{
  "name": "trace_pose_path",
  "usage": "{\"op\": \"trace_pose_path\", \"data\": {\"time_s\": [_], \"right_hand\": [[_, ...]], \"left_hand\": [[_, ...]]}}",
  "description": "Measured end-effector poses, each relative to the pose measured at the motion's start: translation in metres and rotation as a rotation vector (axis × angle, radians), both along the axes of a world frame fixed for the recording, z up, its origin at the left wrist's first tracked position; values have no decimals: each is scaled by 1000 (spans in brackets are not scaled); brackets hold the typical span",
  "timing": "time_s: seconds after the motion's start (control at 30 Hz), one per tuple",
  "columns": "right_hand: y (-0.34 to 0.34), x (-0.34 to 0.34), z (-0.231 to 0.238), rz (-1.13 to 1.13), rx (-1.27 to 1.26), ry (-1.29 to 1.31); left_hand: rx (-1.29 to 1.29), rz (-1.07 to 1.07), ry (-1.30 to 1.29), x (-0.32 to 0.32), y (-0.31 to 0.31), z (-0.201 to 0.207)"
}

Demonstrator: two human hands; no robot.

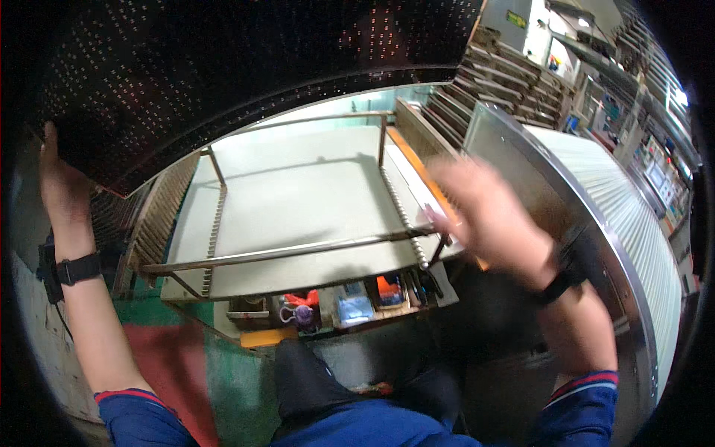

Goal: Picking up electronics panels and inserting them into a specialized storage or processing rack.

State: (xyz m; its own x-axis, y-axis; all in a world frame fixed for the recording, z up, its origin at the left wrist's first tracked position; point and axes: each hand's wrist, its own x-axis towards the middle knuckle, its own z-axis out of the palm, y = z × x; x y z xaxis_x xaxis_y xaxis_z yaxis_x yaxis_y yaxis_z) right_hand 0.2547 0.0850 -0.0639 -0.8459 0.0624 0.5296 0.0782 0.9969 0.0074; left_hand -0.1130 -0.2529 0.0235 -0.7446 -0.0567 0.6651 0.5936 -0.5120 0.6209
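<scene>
A large black panel (283,52) with rows of small light dots spans the top of the head view, tilted above a pale worktop. My left hand (63,182) grips it at its lower left corner, with one finger showing against the edge and the others hidden. My right hand (488,212) is smeared by motion, apart from the panel. It is over the right end of a metal rack (298,253), near an orange strip (421,167); its fingers cannot be made out.
Beneath the rack lies the white worktop (298,186). An open drawer (328,328) below holds small tools, a purple item and a blue packet. Slotted racks (514,78) stand at the back right. A metal-edged ribbed panel (611,208) rises at my right.
</scene>
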Motion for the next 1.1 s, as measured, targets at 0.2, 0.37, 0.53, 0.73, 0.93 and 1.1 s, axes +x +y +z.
{"op": "trace_pose_path", "data": {"time_s": [0.2, 0.37, 0.53, 0.73, 0.93, 1.1], "right_hand": [[-25, -10, -50, 61, -236, 10], [-37, 0, -54, -74, -185, 206], [-55, 37, -43, 11, -277, -42], [5, 37, 41, 69, -235, 20], [144, -22, 97, 19, -441, 452], [154, -63, 69, 216, -778, 507]], "left_hand": [[21, 104, 85, -36, -17, 26], [63, -77, 60, -73, -32, 27], [45, -71, -4, -80, -17, 19], [-29, -79, 19, -67, 10, 24], [-19, -237, -1, -66, 66, 33], [-107, -410, -61, -81, 65, 27]]}}
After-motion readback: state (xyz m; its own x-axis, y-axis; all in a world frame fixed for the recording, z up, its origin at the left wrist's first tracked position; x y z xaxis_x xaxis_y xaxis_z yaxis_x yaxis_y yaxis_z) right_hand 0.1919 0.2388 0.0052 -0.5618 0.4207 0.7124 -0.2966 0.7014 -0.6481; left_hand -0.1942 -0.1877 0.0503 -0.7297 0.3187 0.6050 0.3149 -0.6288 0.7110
